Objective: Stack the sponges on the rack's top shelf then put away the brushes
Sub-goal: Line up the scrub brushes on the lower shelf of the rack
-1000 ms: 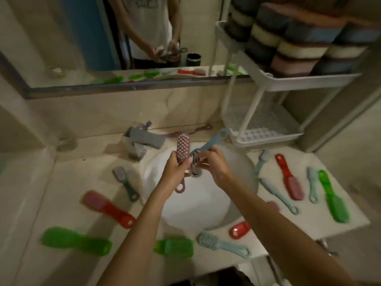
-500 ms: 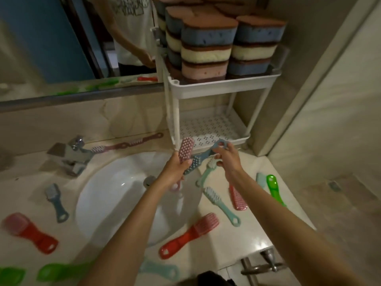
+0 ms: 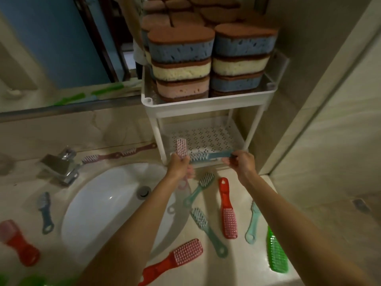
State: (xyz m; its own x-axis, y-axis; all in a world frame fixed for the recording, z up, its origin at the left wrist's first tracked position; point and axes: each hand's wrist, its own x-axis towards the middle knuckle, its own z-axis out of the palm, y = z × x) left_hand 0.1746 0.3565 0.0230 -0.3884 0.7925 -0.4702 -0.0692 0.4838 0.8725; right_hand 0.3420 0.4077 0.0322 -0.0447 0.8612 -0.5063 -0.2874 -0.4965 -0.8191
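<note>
A second ago both hands are over the sink [image 3: 103, 203]. Now they are far and right, at the front edge of the rack [image 3: 206, 104].

The left hand [image 3: 178, 166] has its fingers wrapped tight around the pink brush [image 3: 181, 148], which stands straight up. The right hand [image 3: 240, 164] pinches the handle end of the blue brush [image 3: 208, 156]. Before, this brush points up. Now it lies sideways across the front rim of the bottom shelf [image 3: 206, 137], with its bristles next to the pink brush. I cannot tell if it touches the shelf yet.

The sponges [image 3: 181, 52] sit in neat piles on the top shelf, so that part looks done. I think the person is now starting to put brushes away, and these two look like the first ones, because nothing lies on the bottom shelf.

Many more brushes still lie on the counter [image 3: 24, 182], like the red brush [image 3: 226, 209] and the green brush [image 3: 276, 252] on the near right. So there is a lot left to do.
</note>
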